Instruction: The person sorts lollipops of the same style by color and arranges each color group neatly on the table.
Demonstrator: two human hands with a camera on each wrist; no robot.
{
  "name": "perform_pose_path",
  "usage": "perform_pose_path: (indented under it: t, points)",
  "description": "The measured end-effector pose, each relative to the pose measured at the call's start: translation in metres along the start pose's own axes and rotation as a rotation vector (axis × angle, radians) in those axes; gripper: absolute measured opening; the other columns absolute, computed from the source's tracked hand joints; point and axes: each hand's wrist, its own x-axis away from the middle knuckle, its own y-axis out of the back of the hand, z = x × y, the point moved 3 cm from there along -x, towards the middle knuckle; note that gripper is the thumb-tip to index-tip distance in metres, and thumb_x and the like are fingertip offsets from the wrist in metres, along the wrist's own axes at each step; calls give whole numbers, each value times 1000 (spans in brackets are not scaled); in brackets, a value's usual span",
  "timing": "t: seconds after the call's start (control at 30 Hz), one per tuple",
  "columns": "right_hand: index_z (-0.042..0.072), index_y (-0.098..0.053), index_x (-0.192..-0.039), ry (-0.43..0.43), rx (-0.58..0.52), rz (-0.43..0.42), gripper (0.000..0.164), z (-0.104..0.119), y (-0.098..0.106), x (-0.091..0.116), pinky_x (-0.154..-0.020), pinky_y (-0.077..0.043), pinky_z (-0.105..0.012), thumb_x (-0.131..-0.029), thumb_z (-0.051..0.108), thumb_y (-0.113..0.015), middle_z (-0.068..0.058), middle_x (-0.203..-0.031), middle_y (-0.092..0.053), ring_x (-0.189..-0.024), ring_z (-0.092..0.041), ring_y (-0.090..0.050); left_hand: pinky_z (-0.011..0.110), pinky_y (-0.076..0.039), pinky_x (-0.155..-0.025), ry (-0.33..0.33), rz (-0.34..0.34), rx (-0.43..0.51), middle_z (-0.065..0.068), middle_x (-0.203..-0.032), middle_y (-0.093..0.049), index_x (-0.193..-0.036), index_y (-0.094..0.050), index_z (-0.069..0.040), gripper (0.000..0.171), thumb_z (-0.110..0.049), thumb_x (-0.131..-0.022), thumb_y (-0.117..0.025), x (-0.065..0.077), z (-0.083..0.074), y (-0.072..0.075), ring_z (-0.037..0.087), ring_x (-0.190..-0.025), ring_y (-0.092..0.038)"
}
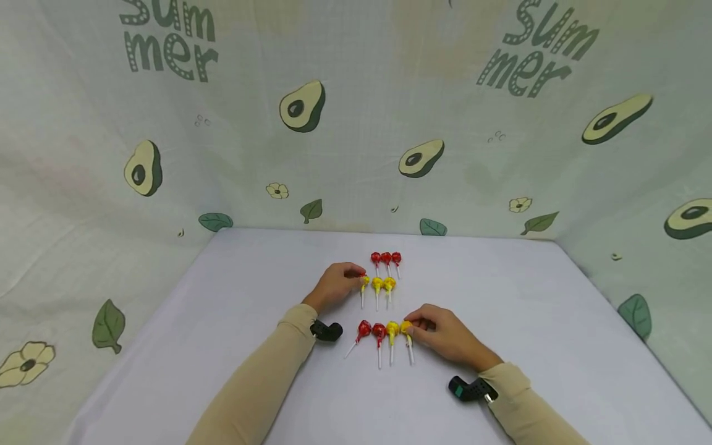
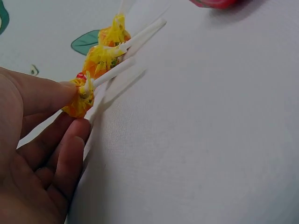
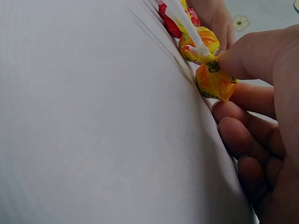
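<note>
Clock ref.: head view, 12 = straight ahead. L hand (image 1: 335, 287): thumb & fingers pinch head of mid-row L-end yellow lollipop (image 1: 364, 281) at hand's 3 o'clock; stick pts. to 6. R hand (image 1: 446, 334): thumb & fingers pinch near-row R-end yellow lollipop (image 1: 406, 327) at hand's 9–10 o'clock; long axis approx. 12–6, stick tip slightly twd. 5. Key rel.: mid-row R-end yellow lollipop (image 1: 389, 283) lies at 11 o'clock from R hand's lollipop, apart; L hand farther, at 10. Lift off table (image 1: 528, 321): can't tell.
</note>
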Motion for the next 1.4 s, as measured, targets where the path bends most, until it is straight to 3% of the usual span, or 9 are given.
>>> perform_pose_path:
  t: [0.4, 0.8, 1.4]
  points:
    - [25, -72, -109, -3, 21, -11, 15, 3, 0, 1, -70, -47, -26, -95, 32, -70, 11, -88, -60, -80, -10, -56, 40, -48, -95, 56, 6, -18, -3, -108, -68, -114, -73, -17, 21, -23, -94, -71, 1, 0, -1, 18, -105, -60]
    - [26, -71, -108, 0, 12, -9, 13, 4, 0, 0, -71, -48, -26, -96, 31, -70, 10, -88, -60, -81, -11, -56, 39, -49, -92, -6, -22, -60, -3, -105, -69, -113, -73, -15, 21, -24, -94, -70, 1, -1, 0, 17, -101, -62]
    - [25, -72, -108, -7, 28, -24, 13, 7, 0, 2, -70, -47, -26, -95, 28, -70, 10, -87, -59, -81, -11, -55, 39, -49, -92, 14, -6, -29, -4, -105, -69, -113, -73, -16, 21, -23, -93, -71, 1, -1, -3, 17, -100, -62]
